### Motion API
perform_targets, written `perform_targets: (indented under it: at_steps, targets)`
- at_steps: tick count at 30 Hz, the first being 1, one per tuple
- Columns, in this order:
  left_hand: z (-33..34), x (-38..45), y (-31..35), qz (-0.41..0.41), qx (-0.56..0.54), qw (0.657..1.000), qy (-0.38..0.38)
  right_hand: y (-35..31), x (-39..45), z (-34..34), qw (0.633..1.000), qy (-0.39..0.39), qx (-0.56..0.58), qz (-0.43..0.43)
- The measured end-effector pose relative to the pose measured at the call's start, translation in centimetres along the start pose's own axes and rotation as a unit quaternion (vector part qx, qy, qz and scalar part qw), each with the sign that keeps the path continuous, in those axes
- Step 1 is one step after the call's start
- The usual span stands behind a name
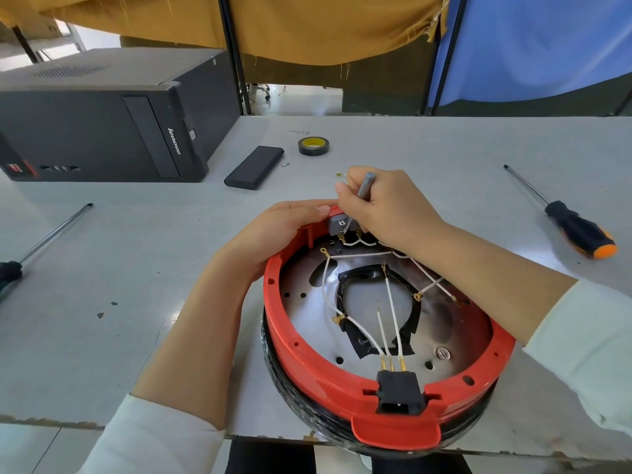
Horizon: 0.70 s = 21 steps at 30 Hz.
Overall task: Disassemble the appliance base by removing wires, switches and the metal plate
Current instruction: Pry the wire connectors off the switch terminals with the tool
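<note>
Appliance base point(342, 381): sits at the near edge of the tabletop point(136, 302), its rim overhanging slightly. I read it as a rigid red plastic ring, light enough to skid unless braced.
Power socket point(398, 393): black, clipped into the near wall of the ring; three white wires point(390, 336) run from its brass pins. The thin leads look fragile at the terminals, so I would pull on the brass, not the insulation.
Metal plate point(307, 313): shiny, stiff, lying inside the ring with black tape around its central opening. I judge its edges sharp; lift by the rim.
Left hand point(273, 230): fingers curled over the far-left rim, gripping it to steady the base.
Right hand point(386, 206): clenched round a grey tool shaft point(366, 184), tip down at the switch point(340, 224).
Switch: grey block seated in the far wall; small, probably snap-fitted.
Far tabletop: screwdriver point(578, 230) at right edge, another point(51, 234) at left, tape roll point(313, 145), black case point(254, 167), computer tower point(102, 131).
</note>
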<state>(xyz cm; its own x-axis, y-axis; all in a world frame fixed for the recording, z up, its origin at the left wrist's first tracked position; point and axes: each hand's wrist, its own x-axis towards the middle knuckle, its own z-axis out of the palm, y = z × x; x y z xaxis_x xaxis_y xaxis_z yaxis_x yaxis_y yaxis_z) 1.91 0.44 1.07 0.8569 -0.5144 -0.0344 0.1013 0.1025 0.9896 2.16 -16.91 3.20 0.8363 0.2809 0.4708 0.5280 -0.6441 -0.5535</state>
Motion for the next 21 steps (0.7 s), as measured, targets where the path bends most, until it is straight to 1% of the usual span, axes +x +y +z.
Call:
perform_targets:
  at_steps: [5, 8, 12, 14, 17, 21]
  targets:
    - [0.0, 0.0, 0.0, -0.004, -0.006, 1.0, 0.006, -0.4, 0.8, 0.0, 0.999, -0.004, -0.006, 0.041]
    - [0.0, 0.0, 0.0, -0.017, -0.016, 1.0, 0.0, -0.5, 0.9, 0.0, 0.999, -0.012, -0.019, 0.045]
    - [0.0, -0.1, 0.1, -0.015, -0.014, 1.0, 0.001, -0.1, 0.0, -0.5, 0.999, 0.019, 0.011, -0.029]
    - [0.1, -0.1, 0.1, -0.01, -0.01, 1.0, 0.004, -0.3, -0.5, -0.6, 0.998, 0.02, 0.004, -0.066]
    - [0.2, -0.3, 0.1, -0.009, -0.008, 1.0, 0.015, -0.9, -0.8, -0.4, 0.991, 0.007, -0.06, -0.122]
    - [0.3, -0.4, 0.2, -0.012, -0.003, 1.0, 0.022, -1.2, -1.1, -0.4, 0.98, 0.018, -0.12, -0.156]
